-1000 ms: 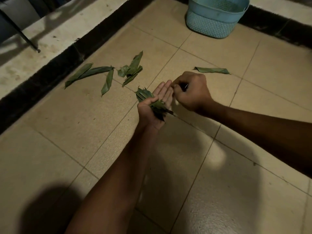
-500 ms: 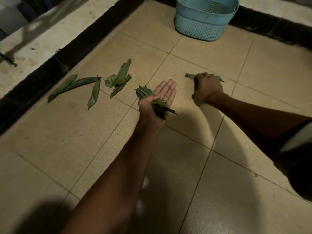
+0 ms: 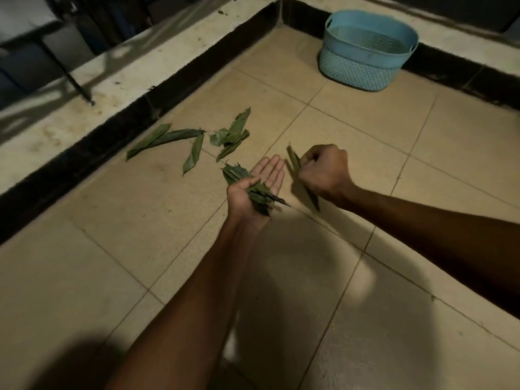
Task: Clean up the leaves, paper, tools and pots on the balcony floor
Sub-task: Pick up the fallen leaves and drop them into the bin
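Left hand palm up at centre, fingers straight, thumb pinning bundle of green leaves, right hand at 3 o'clock, fisted around long green leaf, loose leaves on beige tiled floor at 10 o'clock, blue plastic basket at 1 o'clock.

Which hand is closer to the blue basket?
Right. The right hand, gripping a leaf, sits below the blue basket; the left hand, holding a leaf bundle, is farther down-left.

leaf in right hand motion-blurred, basket interior dim
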